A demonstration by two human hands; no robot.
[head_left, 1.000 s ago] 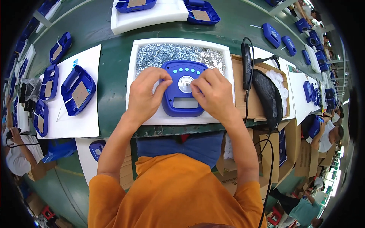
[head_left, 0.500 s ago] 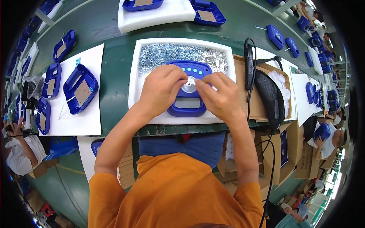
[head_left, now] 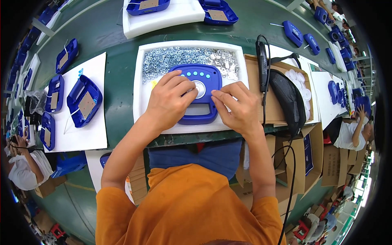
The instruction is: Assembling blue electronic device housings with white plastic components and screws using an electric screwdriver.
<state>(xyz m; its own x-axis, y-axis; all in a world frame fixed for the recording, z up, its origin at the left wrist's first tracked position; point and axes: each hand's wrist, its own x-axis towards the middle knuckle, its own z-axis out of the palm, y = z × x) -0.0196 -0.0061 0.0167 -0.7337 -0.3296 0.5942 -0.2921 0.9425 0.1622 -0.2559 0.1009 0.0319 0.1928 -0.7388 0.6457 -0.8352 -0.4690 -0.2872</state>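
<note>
A blue plastic casing [head_left: 210,107] lies in a white foam tray [head_left: 139,96], with a row of light-blue buttons, a rectangular opening and a pale round disc [head_left: 199,89] in its middle. My left hand [head_left: 170,99] rests curled over the casing's left side, its fingertips against the casing and beside the disc. Just right of the disc, my right hand [head_left: 237,107] has thumb and fingertips pinched together at the casing's right edge. Whatever may be between those fingertips is too small to make out. Small metal washers or nuts [head_left: 175,57] and flat silver pieces [head_left: 224,63] fill the tray's far part.
On the right, a cardboard box [head_left: 253,77] holds white round discs [head_left: 300,83]; a black handheld tool [head_left: 261,67] with a cable and a black mesh pouch [head_left: 286,98] lie across it. Blue housings [head_left: 85,102] sit on a white board at left. Other people work at both sides.
My hands have drawn apart from over the disc, my right hand moving to the casing's right edge. More of the disc now shows. The whole view has shifted slightly.
</note>
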